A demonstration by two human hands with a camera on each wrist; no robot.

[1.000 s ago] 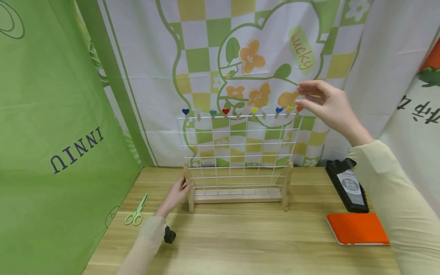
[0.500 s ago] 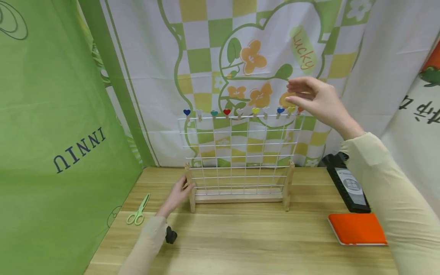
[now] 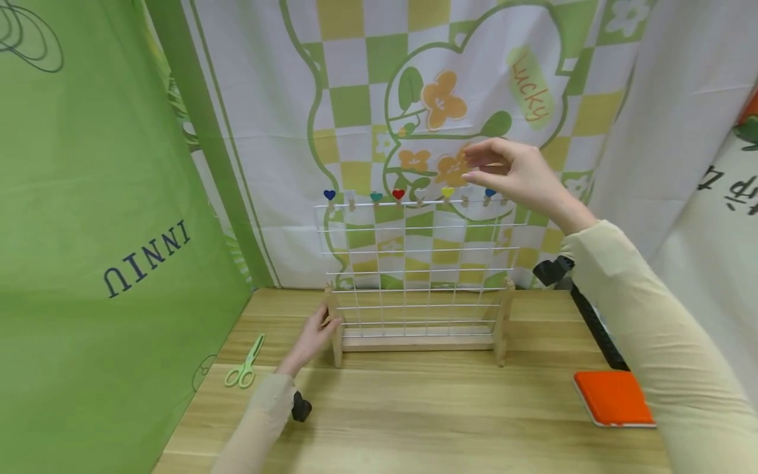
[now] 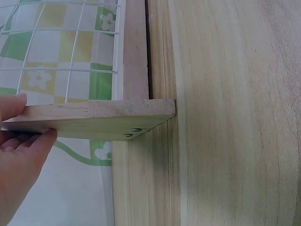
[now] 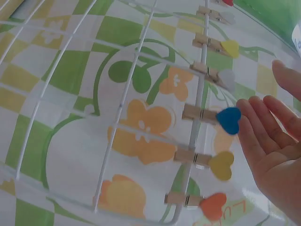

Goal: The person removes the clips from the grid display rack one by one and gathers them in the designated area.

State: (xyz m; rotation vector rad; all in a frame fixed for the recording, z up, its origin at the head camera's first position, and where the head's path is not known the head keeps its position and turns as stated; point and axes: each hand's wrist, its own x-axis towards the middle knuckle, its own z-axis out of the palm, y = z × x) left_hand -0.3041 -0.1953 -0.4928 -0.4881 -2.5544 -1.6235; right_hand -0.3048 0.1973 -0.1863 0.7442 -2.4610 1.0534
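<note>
A white wire grid rack (image 3: 417, 343) stands upright on a wooden base. My left hand (image 3: 312, 336) grips its left side post, thumb on one face and fingers on the other; the left wrist view shows this post (image 4: 117, 109) close up. Small wooden clothespins with coloured hearts are clipped in a row along the top wire. My right hand (image 3: 521, 174) is raised over the right part of that row, fingers bent and thumb apart, holding nothing. In the right wrist view its fingertips come right beside the blue heart clothespin (image 5: 229, 120), with the yellow (image 5: 221, 165) and orange (image 5: 213, 206) ones beyond.
Green scissors (image 3: 245, 365) lie on the table at the left. An orange notebook-like item (image 3: 612, 398) lies at the right, partly behind the right sleeve, and a black item (image 3: 598, 329) is mostly covered by it. Patterned cloth (image 3: 254, 131) hangs close behind the rack.
My right hand has moved left above the clothespins, from the orange heart at the right end past the blue one. My left hand keeps its grip on the post. The view has shifted slightly.
</note>
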